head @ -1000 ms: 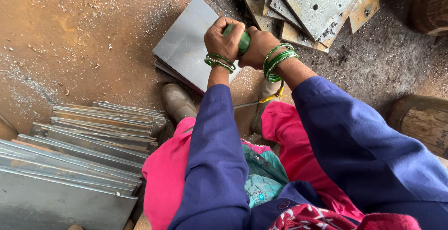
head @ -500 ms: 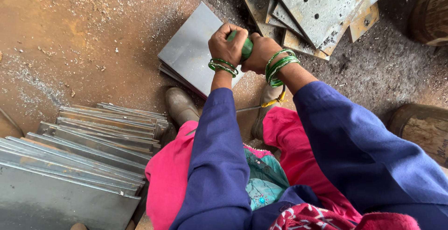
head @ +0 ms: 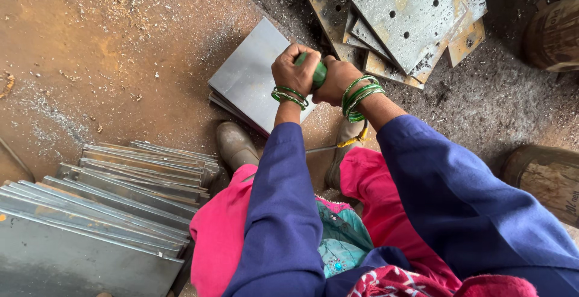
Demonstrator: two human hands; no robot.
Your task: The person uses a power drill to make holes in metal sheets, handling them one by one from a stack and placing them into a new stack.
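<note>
Both hands gripped one green handle.
The left hand (head: 294, 68) and right hand (head: 335, 81) held a tight grip on the green handle (head: 318, 74), above a grey metal sheet (head: 253, 77) on the floor.

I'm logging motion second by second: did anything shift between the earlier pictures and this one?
Almost nothing. The left hand and right hand are still clasped together around the green handle, at about the same spot above the grey metal sheet. The stack of sheets and the drilled plates lie as before; any slight drift looks like head motion.
</note>
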